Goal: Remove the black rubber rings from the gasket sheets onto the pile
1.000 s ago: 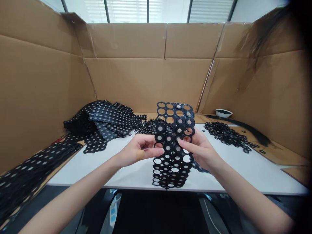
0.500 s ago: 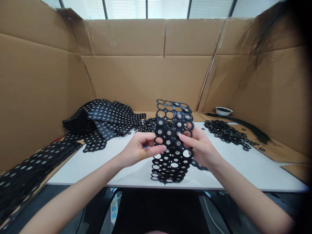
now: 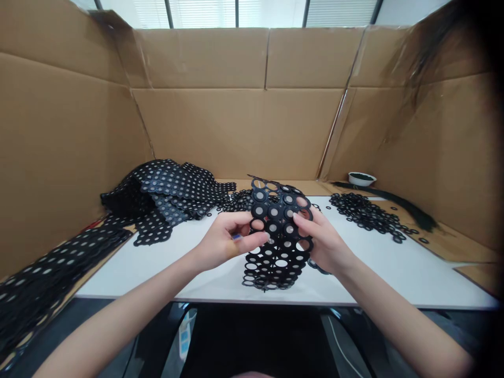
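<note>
Your left grip (image 3: 230,242) and right grip (image 3: 323,244) are both clenched, pinching opposite edges of the flexible black perforated rubber sheet of ring-shaped washers (image 3: 273,247) between them, which keeps its upper rows spread while the lower rows droop toward the white tabletop (image 3: 137,273).

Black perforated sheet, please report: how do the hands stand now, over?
Left hand, right hand both holding black perforated sheet at its middle. Loose black rings right, stacked sheets left, both apart from hands.
</note>
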A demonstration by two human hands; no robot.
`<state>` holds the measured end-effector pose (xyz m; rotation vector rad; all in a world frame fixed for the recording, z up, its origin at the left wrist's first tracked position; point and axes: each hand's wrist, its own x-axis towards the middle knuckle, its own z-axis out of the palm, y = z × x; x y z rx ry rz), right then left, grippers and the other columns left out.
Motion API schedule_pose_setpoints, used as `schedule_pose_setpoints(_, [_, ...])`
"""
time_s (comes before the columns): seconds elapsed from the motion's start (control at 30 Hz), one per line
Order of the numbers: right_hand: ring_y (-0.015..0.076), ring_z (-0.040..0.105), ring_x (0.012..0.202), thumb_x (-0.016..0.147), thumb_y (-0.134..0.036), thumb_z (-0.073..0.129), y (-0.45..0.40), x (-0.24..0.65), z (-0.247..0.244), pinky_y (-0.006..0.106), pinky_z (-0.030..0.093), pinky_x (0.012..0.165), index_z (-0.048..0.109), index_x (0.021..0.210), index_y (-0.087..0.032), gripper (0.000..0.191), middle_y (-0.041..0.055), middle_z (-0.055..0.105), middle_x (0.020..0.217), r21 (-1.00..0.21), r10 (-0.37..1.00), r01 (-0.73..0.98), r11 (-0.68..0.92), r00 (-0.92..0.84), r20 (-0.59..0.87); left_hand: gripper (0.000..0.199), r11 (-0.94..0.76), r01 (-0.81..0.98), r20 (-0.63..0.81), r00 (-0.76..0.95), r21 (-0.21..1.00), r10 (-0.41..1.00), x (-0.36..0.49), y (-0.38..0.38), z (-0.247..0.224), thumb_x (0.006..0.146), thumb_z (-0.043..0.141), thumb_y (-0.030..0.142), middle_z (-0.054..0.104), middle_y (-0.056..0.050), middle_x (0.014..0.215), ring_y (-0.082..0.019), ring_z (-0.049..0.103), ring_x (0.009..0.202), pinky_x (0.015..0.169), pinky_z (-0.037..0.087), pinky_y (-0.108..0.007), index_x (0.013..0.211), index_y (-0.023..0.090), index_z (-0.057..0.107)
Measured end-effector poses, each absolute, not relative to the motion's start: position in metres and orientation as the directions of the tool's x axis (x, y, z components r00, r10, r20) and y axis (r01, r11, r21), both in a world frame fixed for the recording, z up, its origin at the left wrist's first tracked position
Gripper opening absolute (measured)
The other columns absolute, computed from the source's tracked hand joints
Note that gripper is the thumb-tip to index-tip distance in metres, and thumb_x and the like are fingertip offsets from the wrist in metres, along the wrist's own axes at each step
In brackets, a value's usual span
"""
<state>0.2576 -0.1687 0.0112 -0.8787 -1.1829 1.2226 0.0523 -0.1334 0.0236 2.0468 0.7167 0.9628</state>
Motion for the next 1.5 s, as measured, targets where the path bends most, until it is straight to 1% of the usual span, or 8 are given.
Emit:
schedule_pose_setpoints(0.4, [0.0142,0.055,0.074,0.080,-0.047,0.066,-0.168,0.258,0.007,0.024,0.047,0.062,0.064,0.108,-0.031,0.033,0.0005,0.063,0.093,-0.927,0.931,-0.298,0.227,-0.214,0.297,0.032,-0.569,0.109,0.431,0.544,0.815,0.720,0.051,-0.130,0.019,0.078,0.068,0.038,0.035,0.003,0.056,-0.003,0.031,0.054,0.050,0.025,-0.016,0.071,0.010,0.056])
schedule_pose_setpoints(0.57, [0.0180,0.060,0.092,0.077,-0.032,0.074,-0.169,0.255,-0.002,0.028,0.049,0.076,0.060,0.114,-0.028,0.039,0.0014,0.065,0.104,-0.922,0.879,-0.125,0.366,-0.280,0.387,0.033,-0.535,0.086,0.429,0.500,0.840,0.753,0.051,-0.131,0.020,0.078,0.068,0.040,0.041,0.002,0.058,-0.004,0.032,0.055,0.050,0.025,-0.017,0.073,0.010,0.057])
schedule_pose_setpoints(0.7, [0.0173,0.062,0.092,0.085,-0.030,0.066,-0.171,0.248,-0.002,0.029,0.050,0.080,0.062,0.108,-0.023,0.025,0.0018,0.068,0.100,-0.896,0.863,0.018,0.443,-0.281,0.420,0.033,-0.533,0.101,0.431,0.473,0.840,0.768,0.049,-0.131,0.023,0.078,0.068,0.042,0.042,0.002,0.056,-0.004,0.030,0.053,0.048,0.023,-0.018,0.076,0.010,0.060])
schedule_pose_setpoints(0.9, [0.0191,0.068,0.081,0.085,-0.033,0.065,-0.172,0.243,0.001,0.029,0.054,0.074,0.068,0.085,-0.016,0.018,0.0037,0.072,0.082,-0.888,0.883,0.091,0.452,-0.188,0.430,0.046,-0.681,0.000,0.637,0.356,0.732,0.684,0.033,-0.121,0.034,0.096,0.040,0.043,0.062,-0.008,0.080,-0.009,0.050,0.068,0.062,0.040,-0.021,0.085,0.011,0.070])
schedule_pose_setpoints(1.03, [0.0195,0.069,0.083,0.084,-0.032,0.065,-0.174,0.242,0.002,0.028,0.055,0.075,0.069,0.085,-0.015,0.017,0.0044,0.073,0.083,-0.891,0.888,0.096,0.443,-0.186,0.422,0.063,-0.830,-0.054,0.820,0.201,0.556,0.536,0.025,-0.128,0.050,0.098,0.024,0.047,0.062,-0.011,0.083,-0.015,0.057,0.086,0.078,0.046,-0.028,0.071,0.012,0.068])
schedule_pose_setpoints(1.17, [0.0188,0.067,0.076,0.084,-0.034,0.065,-0.174,0.242,0.001,0.027,0.053,0.067,0.069,0.080,-0.015,0.019,0.0043,0.071,0.079,-0.860,0.879,0.192,0.472,-0.171,0.445,0.068,-0.851,-0.043,0.813,0.324,0.523,0.484,0.023,-0.145,0.058,0.098,0.016,0.050,0.056,-0.005,0.063,-0.010,0.051,0.058,0.053,0.038,-0.023,0.072,0.014,0.067])
schedule_pose_setpoints(1.37, [0.0143,0.058,0.062,0.084,-0.037,0.063,-0.177,0.242,0.004,0.025,0.046,0.055,0.063,0.071,-0.015,0.026,0.0020,0.064,0.066,-0.809,0.864,0.305,0.502,-0.211,0.457,0.048,-0.969,0.019,0.802,0.557,0.247,0.215,0.028,-0.145,0.053,0.099,0.029,0.043,0.059,-0.003,0.069,-0.006,0.054,0.062,0.056,0.040,-0.018,0.082,0.012,0.061])
schedule_pose_setpoints(1.5, [0.0144,0.058,0.064,0.085,-0.036,0.062,-0.180,0.241,0.006,0.024,0.045,0.056,0.063,0.076,-0.015,0.023,0.0026,0.064,0.070,-0.803,0.857,0.301,0.514,-0.228,0.463,0.037,-0.983,-0.005,0.813,0.564,0.181,0.147,0.030,-0.140,0.053,0.098,0.039,0.036,0.056,-0.002,0.066,-0.006,0.053,0.062,0.056,0.040,-0.017,0.076,0.011,0.055])
